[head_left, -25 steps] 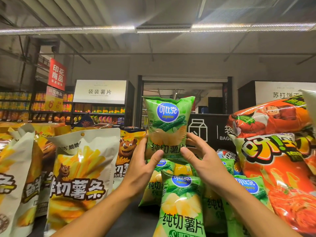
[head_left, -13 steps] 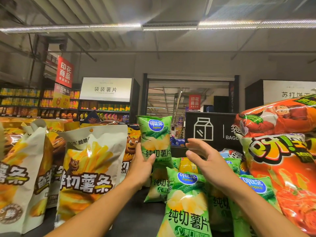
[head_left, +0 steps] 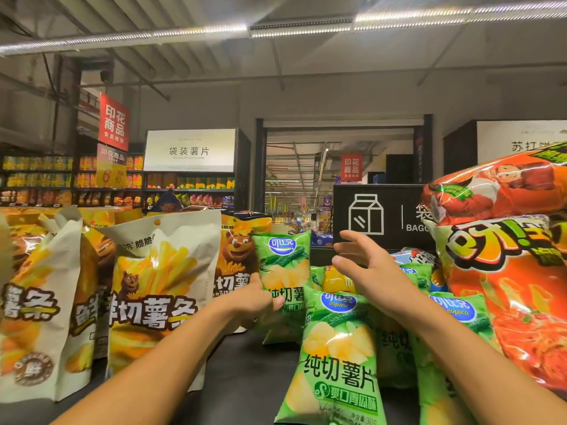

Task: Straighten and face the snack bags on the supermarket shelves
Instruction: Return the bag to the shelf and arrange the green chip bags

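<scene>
My left hand [head_left: 256,299] grips a small green chip bag [head_left: 283,265] by its lower left side and holds it upright at the back of the shelf. Its printed front faces me. My right hand [head_left: 365,268] hovers just to the right of that bag, fingers spread, touching nothing. Another green chip bag [head_left: 337,357] stands in front, below my right wrist. More green bags [head_left: 457,314] lie partly hidden under my right forearm.
Large white fries bags [head_left: 159,296] and orange bear bags [head_left: 236,259] stand on the left. Big red-orange snack bags [head_left: 506,271] are stacked on the right. The dark shelf surface [head_left: 245,372] shows between the groups. A black milk-carton sign [head_left: 377,216] stands behind.
The green bag came down from mid-air to the back of the shelf. My right hand let go of it and opened; my left hand kept its hold.
</scene>
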`<state>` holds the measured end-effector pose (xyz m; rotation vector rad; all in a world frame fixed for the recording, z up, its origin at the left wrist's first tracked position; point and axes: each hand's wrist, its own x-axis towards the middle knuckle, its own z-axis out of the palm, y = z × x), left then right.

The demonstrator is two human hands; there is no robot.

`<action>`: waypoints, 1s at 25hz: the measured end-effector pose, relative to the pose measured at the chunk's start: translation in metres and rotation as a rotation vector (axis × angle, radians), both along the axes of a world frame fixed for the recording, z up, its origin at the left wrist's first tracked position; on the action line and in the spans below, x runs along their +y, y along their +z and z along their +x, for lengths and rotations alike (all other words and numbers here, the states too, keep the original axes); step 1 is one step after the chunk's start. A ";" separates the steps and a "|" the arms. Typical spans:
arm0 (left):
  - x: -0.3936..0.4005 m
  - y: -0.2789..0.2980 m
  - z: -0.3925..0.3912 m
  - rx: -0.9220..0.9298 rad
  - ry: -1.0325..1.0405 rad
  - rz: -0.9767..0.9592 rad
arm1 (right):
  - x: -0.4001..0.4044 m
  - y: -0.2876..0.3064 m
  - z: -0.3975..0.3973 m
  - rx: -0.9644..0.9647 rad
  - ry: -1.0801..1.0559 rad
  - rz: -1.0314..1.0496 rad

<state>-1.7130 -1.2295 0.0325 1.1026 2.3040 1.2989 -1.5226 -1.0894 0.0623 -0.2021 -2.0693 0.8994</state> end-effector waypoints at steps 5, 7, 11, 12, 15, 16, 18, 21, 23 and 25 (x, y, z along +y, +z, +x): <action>-0.015 -0.007 0.013 0.030 -0.046 -0.213 | -0.003 0.008 0.004 0.112 0.017 -0.039; -0.022 -0.013 0.019 0.043 -0.048 -0.260 | -0.006 0.009 0.007 0.095 0.024 -0.035; -0.032 -0.016 0.030 0.040 -0.055 -0.226 | -0.008 0.012 0.010 0.106 0.019 -0.009; -0.034 -0.016 0.033 0.056 -0.054 -0.214 | -0.008 0.013 0.011 0.115 0.024 -0.004; -0.046 -0.011 0.043 0.065 -0.119 -0.186 | -0.007 0.014 0.010 0.140 0.033 -0.004; -0.053 -0.008 0.048 0.076 -0.142 -0.173 | -0.007 0.014 0.009 0.154 0.027 0.006; -0.070 0.000 0.056 0.149 -0.141 -0.148 | -0.008 0.013 0.009 0.185 0.016 0.030; -0.099 0.011 0.062 0.240 -0.084 -0.064 | -0.009 0.012 0.007 0.211 0.015 0.074; -0.117 0.015 0.065 0.261 -0.035 0.031 | -0.011 0.011 0.007 0.221 0.013 0.092; -0.131 0.015 0.069 0.284 0.007 0.115 | -0.013 0.010 0.006 0.218 0.012 0.103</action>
